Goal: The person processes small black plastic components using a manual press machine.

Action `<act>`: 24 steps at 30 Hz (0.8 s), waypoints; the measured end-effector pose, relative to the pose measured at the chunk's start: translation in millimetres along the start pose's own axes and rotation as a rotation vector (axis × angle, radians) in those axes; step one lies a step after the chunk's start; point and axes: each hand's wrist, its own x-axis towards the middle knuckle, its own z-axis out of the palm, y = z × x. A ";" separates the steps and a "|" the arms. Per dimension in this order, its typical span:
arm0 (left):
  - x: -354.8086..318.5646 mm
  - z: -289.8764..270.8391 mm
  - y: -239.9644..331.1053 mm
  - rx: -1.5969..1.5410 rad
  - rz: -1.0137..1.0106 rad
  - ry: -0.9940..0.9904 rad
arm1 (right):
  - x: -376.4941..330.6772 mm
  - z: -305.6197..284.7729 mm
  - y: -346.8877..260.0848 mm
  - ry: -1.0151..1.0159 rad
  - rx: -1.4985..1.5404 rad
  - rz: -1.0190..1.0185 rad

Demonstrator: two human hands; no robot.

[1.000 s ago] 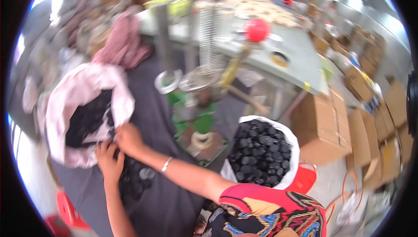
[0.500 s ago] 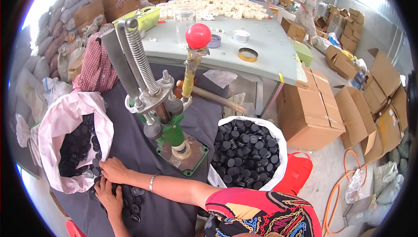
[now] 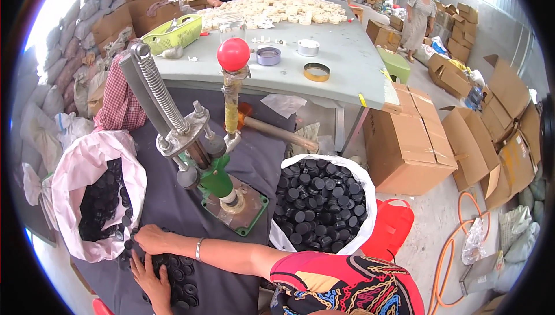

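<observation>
Small round black caps (image 3: 184, 280) are heaped on the dark cloth (image 3: 225, 263) at the lower left. More caps fill a pinkish-white sack (image 3: 72, 170), its mouth facing the cloth. My right hand (image 3: 151, 238) reaches across to the sack's mouth with curled fingers, beside a few caps at its edge; whatever it grips is hidden. Below it, my left hand (image 3: 151, 280) lies over the heap with fingers stretched and apart. Behind the hands stands a green hand press (image 3: 215, 176) with a spring and a red ball knob (image 3: 233, 54) on its lever.
A white sack of black caps (image 3: 321, 199) stands right of the press. A wooden-handled mallet (image 3: 277, 133) lies behind it. Beyond is a table (image 3: 347, 78) with rings, a green basket (image 3: 173, 34) and many pale pieces. Cardboard boxes (image 3: 410, 141) line the right; people are at the back.
More caps now lie on the cloth by my hands. My right hand has drawn slightly from the sack toward the heap, and the left has shifted down. The view has turned a little.
</observation>
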 end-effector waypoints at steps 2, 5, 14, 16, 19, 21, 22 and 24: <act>10.0 2.7 -7.3 0.014 -0.022 -0.012 | 2.7 0.7 3.5 0.036 -0.027 0.017; 24.3 6.8 -17.8 0.178 -0.093 -0.075 | 5.4 4.3 6.8 0.133 -0.065 0.030; -1.5 6.4 -4.2 0.142 0.034 -0.134 | 5.6 7.2 15.5 0.043 -0.122 0.016; -9.1 -1.7 0.2 0.089 0.016 -0.184 | 4.8 7.0 10.4 0.014 -0.146 0.003; -21.1 -5.0 -0.4 0.105 0.021 -0.207 | 4.9 5.2 3.5 0.003 -0.161 0.006; -23.3 -5.3 3.6 0.091 0.040 -0.198 | 1.6 4.8 6.4 -0.010 -0.183 -0.072; -23.1 -6.6 5.4 0.092 0.039 -0.197 | 0.3 4.6 7.0 -0.009 -0.183 -0.074; -22.1 -11.5 9.9 0.056 0.014 -0.193 | -1.1 3.6 6.4 0.009 -0.167 -0.071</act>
